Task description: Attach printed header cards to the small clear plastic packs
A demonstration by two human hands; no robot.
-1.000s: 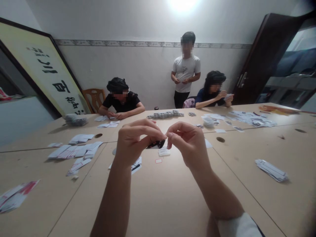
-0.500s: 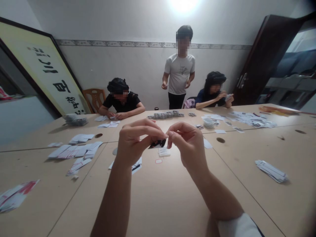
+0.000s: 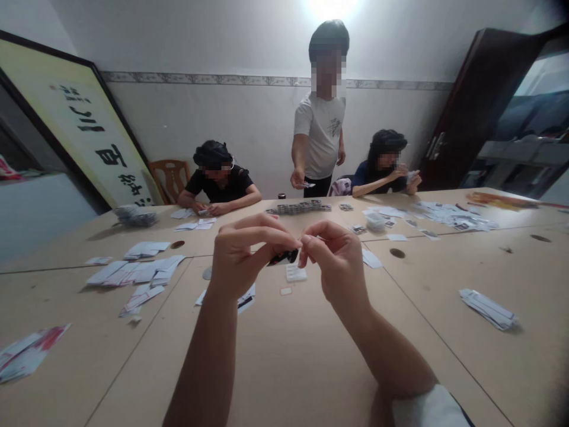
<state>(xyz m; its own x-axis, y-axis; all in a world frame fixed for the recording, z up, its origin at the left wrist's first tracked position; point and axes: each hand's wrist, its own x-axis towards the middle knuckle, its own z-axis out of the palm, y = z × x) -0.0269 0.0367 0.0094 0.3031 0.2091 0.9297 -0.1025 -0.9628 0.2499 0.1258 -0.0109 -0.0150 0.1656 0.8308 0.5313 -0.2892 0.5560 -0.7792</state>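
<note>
Both my hands are raised above the middle of the table, fingertips meeting. My left hand (image 3: pixel 246 252) is closed in a pinch on a small dark piece with a shiny black and orange-red surface (image 3: pixel 284 257), mostly covered by the fingers. Against its right end, the thumb and index finger of my right hand (image 3: pixel 335 255) are pressed together; what they grip, if anything, is hidden. Below the hands lie a white compartmented tray (image 3: pixel 296 273) and a small red-edged label (image 3: pixel 285 291). White papers (image 3: pixel 246 301) stick out from behind my left wrist.
Piles of white slips (image 3: pixel 133 273) lie at left, with a clear-wrapped bundle (image 3: pixel 489 308) at right. Stacked small packs (image 3: pixel 300 207) line the far edge beside a plastic tub (image 3: pixel 376 221). Two people sit opposite; a third person (image 3: pixel 320 136) stands between them.
My right hand has shifted very slightly left; my left hand stays put. The standing person has leaned forward and now holds a small flat thing out over the table's far edge.
</note>
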